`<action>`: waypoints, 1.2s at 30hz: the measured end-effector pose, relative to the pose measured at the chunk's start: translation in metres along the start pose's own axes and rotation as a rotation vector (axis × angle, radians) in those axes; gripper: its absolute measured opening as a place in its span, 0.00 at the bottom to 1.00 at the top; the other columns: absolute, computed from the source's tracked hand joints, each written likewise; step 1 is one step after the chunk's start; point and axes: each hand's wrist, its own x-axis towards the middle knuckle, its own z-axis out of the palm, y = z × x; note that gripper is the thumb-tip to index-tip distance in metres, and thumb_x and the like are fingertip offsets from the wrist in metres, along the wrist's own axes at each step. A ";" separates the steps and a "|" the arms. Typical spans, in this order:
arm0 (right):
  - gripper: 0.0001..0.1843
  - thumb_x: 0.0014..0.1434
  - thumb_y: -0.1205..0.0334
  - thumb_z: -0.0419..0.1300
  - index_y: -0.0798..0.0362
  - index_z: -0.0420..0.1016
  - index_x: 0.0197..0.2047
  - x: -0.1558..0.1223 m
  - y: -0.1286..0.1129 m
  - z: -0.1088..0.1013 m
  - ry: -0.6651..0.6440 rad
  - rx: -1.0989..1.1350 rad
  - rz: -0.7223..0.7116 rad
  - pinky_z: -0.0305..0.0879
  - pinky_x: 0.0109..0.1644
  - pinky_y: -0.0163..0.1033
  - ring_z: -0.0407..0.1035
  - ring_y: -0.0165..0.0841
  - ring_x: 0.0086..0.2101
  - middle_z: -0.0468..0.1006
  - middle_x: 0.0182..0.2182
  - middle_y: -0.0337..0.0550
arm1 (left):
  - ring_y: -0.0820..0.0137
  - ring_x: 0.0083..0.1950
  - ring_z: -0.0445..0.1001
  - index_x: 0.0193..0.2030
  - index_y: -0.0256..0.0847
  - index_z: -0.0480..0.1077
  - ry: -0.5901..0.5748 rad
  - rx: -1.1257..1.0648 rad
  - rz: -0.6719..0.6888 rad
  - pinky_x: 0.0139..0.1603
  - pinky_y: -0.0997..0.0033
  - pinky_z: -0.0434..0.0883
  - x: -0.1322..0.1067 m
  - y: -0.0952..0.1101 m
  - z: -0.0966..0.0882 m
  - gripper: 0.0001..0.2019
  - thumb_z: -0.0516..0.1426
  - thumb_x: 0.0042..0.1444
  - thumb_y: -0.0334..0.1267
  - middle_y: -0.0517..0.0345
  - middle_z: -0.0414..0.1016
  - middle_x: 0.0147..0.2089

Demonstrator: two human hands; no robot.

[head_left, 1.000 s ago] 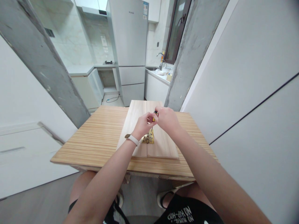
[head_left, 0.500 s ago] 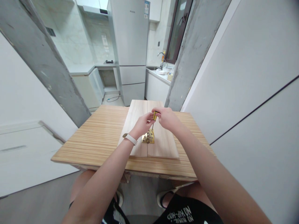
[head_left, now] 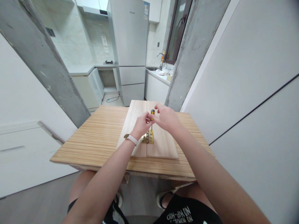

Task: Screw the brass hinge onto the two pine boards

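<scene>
Hinge [head_left: 148, 137] — glossy metal, boards [head_left: 162, 140] — matt wood

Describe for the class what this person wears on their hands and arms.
The left hand and right hand are ungloved, and no sleeves show. On the left wrist is a watch with a whitish band and a darker face; the right wrist shows nothing worn.

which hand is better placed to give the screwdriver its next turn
Probably the right hand: it is spread open at the upper handle of the screwdriver. The left hand sits lower, by the shaft near the hinge, seemingly better for steadying.
</scene>
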 end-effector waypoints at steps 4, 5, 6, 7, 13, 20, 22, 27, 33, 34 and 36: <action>0.15 0.69 0.48 0.58 0.52 0.74 0.45 -0.002 -0.011 0.000 -0.013 -0.143 0.013 0.59 0.38 0.41 0.75 0.42 0.38 0.82 0.40 0.51 | 0.73 0.31 0.75 0.34 0.41 0.64 0.029 0.051 0.025 0.30 0.76 0.67 -0.001 0.001 0.004 0.09 0.62 0.56 0.33 0.63 0.73 0.31; 0.14 0.69 0.50 0.58 0.52 0.74 0.45 -0.002 -0.012 0.000 -0.013 -0.161 0.016 0.58 0.38 0.41 0.75 0.42 0.38 0.83 0.39 0.51 | 0.73 0.32 0.76 0.34 0.41 0.64 0.032 0.068 0.034 0.30 0.75 0.68 -0.001 0.001 0.005 0.09 0.63 0.56 0.33 0.62 0.74 0.31; 0.12 0.70 0.53 0.57 0.52 0.74 0.44 -0.002 -0.013 0.001 -0.011 -0.171 0.017 0.57 0.37 0.40 0.75 0.41 0.38 0.83 0.39 0.51 | 0.72 0.33 0.76 0.34 0.41 0.65 0.031 0.083 0.043 0.32 0.75 0.69 -0.001 0.002 0.006 0.09 0.63 0.55 0.33 0.62 0.74 0.32; 0.10 0.70 0.56 0.57 0.52 0.75 0.44 -0.002 -0.013 0.002 -0.008 -0.172 0.017 0.56 0.37 0.40 0.76 0.41 0.37 0.83 0.38 0.51 | 0.71 0.34 0.77 0.35 0.41 0.65 0.027 0.095 0.051 0.33 0.75 0.70 -0.001 0.002 0.006 0.09 0.64 0.55 0.33 0.61 0.75 0.33; 0.08 0.68 0.64 0.56 0.51 0.77 0.45 0.000 0.008 0.006 -0.020 -0.030 -0.025 0.58 0.39 0.39 0.75 0.39 0.38 0.83 0.37 0.47 | 0.67 0.41 0.82 0.45 0.42 0.71 -0.063 0.023 0.005 0.36 0.72 0.75 -0.004 0.007 0.001 0.10 0.65 0.57 0.33 0.54 0.81 0.47; 0.11 0.65 0.69 0.56 0.49 0.77 0.47 0.000 0.022 0.008 -0.066 0.167 -0.110 0.60 0.39 0.36 0.74 0.36 0.36 0.83 0.36 0.43 | 0.61 0.55 0.81 0.56 0.42 0.70 -0.156 -0.087 0.048 0.50 0.64 0.77 -0.001 0.002 -0.002 0.17 0.59 0.61 0.27 0.48 0.82 0.54; 0.12 0.64 0.72 0.55 0.49 0.76 0.46 0.000 0.020 0.007 -0.090 0.201 -0.131 0.59 0.38 0.36 0.73 0.35 0.36 0.82 0.36 0.42 | 0.61 0.55 0.81 0.57 0.41 0.70 -0.173 -0.106 0.057 0.52 0.63 0.77 0.000 0.000 0.000 0.17 0.58 0.61 0.26 0.47 0.83 0.52; 0.15 0.64 0.72 0.57 0.50 0.75 0.51 -0.001 0.016 0.004 -0.120 0.260 -0.150 0.62 0.41 0.36 0.74 0.35 0.38 0.82 0.39 0.43 | 0.64 0.49 0.82 0.51 0.40 0.71 -0.126 -0.120 0.061 0.49 0.68 0.77 -0.001 -0.001 0.001 0.12 0.59 0.61 0.28 0.49 0.83 0.49; 0.18 0.65 0.52 0.63 0.53 0.73 0.53 -0.003 0.002 0.001 0.020 0.088 -0.049 0.64 0.44 0.40 0.74 0.40 0.41 0.80 0.46 0.52 | 0.73 0.34 0.78 0.39 0.40 0.69 -0.026 -0.019 0.039 0.32 0.77 0.70 -0.001 0.004 0.001 0.04 0.61 0.58 0.33 0.60 0.77 0.35; 0.16 0.66 0.50 0.62 0.53 0.74 0.49 -0.003 0.000 0.002 0.030 0.024 -0.024 0.63 0.42 0.41 0.74 0.40 0.40 0.81 0.43 0.51 | 0.73 0.33 0.78 0.38 0.40 0.69 -0.019 -0.016 0.035 0.32 0.77 0.69 -0.001 0.004 0.002 0.05 0.62 0.58 0.33 0.61 0.77 0.34; 0.14 0.69 0.50 0.59 0.53 0.75 0.44 -0.003 -0.005 0.003 0.028 -0.083 0.007 0.60 0.40 0.41 0.74 0.41 0.38 0.81 0.39 0.50 | 0.73 0.33 0.78 0.37 0.40 0.69 -0.004 -0.005 0.035 0.31 0.77 0.70 -0.001 0.004 0.005 0.06 0.63 0.56 0.33 0.61 0.76 0.34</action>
